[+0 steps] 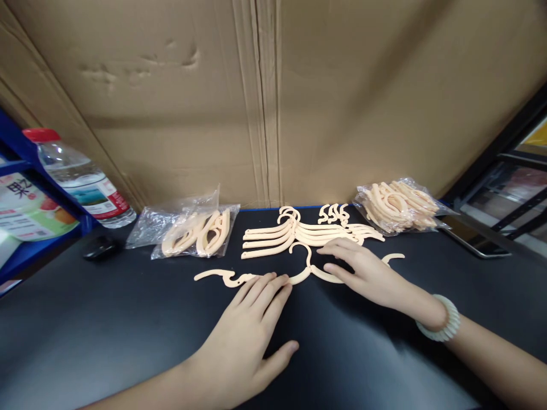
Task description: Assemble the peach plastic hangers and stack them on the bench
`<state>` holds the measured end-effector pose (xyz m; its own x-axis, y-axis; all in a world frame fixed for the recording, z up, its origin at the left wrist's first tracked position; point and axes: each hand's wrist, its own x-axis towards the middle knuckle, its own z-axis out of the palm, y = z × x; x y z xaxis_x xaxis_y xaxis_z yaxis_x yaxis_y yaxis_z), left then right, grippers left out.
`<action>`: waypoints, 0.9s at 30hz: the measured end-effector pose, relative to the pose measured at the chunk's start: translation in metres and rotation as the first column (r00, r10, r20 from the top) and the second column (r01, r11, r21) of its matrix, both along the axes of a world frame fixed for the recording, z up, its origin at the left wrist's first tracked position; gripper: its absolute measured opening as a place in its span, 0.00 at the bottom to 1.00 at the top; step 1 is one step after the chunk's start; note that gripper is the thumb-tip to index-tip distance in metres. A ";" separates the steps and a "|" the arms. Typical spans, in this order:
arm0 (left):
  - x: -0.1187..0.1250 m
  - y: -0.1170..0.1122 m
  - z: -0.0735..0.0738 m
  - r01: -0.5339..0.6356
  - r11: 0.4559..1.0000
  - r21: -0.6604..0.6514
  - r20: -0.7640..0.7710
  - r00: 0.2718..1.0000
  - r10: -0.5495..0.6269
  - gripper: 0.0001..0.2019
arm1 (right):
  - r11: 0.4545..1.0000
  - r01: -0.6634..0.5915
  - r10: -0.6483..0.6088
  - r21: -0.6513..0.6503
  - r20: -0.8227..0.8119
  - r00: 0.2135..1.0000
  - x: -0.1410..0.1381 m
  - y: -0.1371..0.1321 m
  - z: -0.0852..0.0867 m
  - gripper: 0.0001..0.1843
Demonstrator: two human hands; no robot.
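Observation:
A cream plastic clothes hanger (301, 275) lies unfolded on the black table, its hook pointing away from me. My left hand (252, 324) rests over its left arm, fingers stretched out and the thumb apart. My right hand (363, 270) is over the hanger's right arm, fingers extended and thumb apart; it hides part of that arm. Just behind lies a row of stacked hangers (269, 242) with overlapping hooks. Several small loose hook pieces (333, 213) lie behind their right side.
Clear bags of folded hangers lie at back left (196, 232) and back right (397, 205). A black mouse (100, 247) and a water bottle (85, 176) are at the left. A phone (474, 234) lies at the right. A cardboard wall (273, 102) closes the back.

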<state>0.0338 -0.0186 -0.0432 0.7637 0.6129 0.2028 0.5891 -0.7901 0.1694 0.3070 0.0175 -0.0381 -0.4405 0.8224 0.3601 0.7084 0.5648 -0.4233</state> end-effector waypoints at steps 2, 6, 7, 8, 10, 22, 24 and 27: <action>0.000 0.000 0.000 0.005 1.000 0.027 0.016 1.000 -0.005 0.29 | 0.999 0.043 -0.041 0.025 -0.068 0.997 0.005 0.005 0.004 0.12; 0.000 0.001 0.004 0.164 0.986 -0.010 0.025 0.986 -0.164 0.24 | 0.975 0.219 -0.219 -0.027 -0.223 0.950 0.024 0.018 0.012 0.14; 0.000 0.002 0.005 0.222 0.974 -0.051 0.016 0.975 -0.221 0.23 | 0.965 0.258 -0.260 -0.044 -0.248 0.933 0.030 0.021 0.013 0.15; 0.000 0.003 0.006 0.267 0.959 -0.095 0.008 0.964 -0.267 0.22 | 0.956 0.290 -0.292 -0.050 -0.265 0.919 0.036 0.025 0.014 0.15; 0.000 0.005 0.009 0.306 0.937 -0.165 0.002 0.951 -0.310 0.21 | 0.938 0.347 -0.340 -0.024 -0.268 0.901 0.048 0.031 0.014 0.14; 0.002 0.003 0.010 0.311 0.925 -0.219 0.058 0.950 -0.306 0.20 | 0.915 0.338 -0.364 0.221 0.092 0.927 0.080 0.082 -0.002 0.10; 0.002 0.003 0.010 0.309 0.925 -0.222 0.063 0.951 -0.303 0.20 | 0.939 0.260 -0.302 0.226 0.179 0.936 0.080 0.093 -0.001 0.11; 0.002 0.003 0.011 0.308 0.924 -0.224 0.068 0.951 -0.301 0.20 | 0.969 0.110 -0.176 0.219 0.311 0.934 0.081 0.107 0.000 0.13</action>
